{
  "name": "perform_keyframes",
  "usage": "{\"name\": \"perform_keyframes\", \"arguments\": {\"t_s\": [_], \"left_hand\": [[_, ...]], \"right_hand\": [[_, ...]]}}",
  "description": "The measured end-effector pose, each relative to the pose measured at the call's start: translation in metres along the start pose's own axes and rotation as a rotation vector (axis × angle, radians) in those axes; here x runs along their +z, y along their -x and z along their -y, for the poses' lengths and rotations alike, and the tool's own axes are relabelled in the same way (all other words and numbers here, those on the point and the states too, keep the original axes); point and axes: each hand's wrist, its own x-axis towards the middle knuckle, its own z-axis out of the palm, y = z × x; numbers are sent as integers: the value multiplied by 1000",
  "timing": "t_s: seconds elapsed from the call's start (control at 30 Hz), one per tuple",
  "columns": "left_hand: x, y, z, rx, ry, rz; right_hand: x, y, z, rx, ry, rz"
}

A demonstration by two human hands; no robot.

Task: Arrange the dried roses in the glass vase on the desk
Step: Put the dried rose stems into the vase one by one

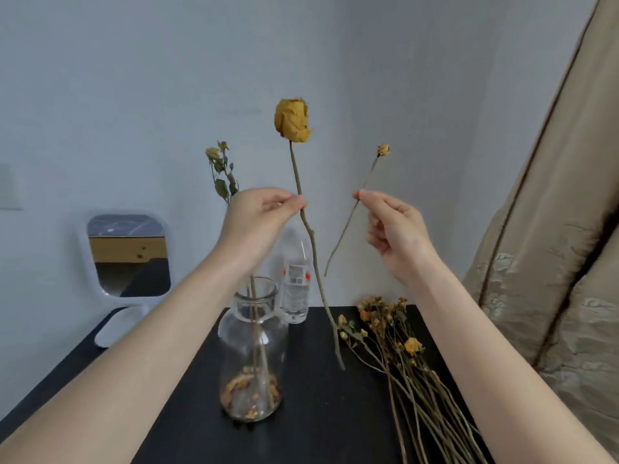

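A clear glass vase (252, 349) stands on the black desk (321, 430), with dried petals at its bottom and a couple of stems in it; their small blooms and leaves (219, 165) rise behind my left hand. My left hand (258, 217) pinches the stem of a large dried yellow rose (293, 119), held upright above the desk just right of the vase. My right hand (393, 232) pinches a thin stem topped by a small dried rosebud (383, 150), tilted to the right. A bundle of dried roses (402, 360) lies on the desk at the right.
A plastic water bottle (294, 283) stands right behind the vase. A white-framed mirror (129, 256) on a stand sits at the desk's back left against the wall. A beige patterned curtain (549, 262) hangs along the right side, close to the bundle.
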Motion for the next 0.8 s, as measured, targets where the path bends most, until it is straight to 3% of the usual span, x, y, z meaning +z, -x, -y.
{"name": "perform_keyframes", "arguments": {"t_s": [0.37, 0.8], "left_hand": [[-85, -36, -55, 213, -182, -305], [-81, -34, -7, 132, -302, -243]], "right_hand": [[74, -15, 15, -45, -130, 105], [78, -6, -26, 81, 20, 114]]}}
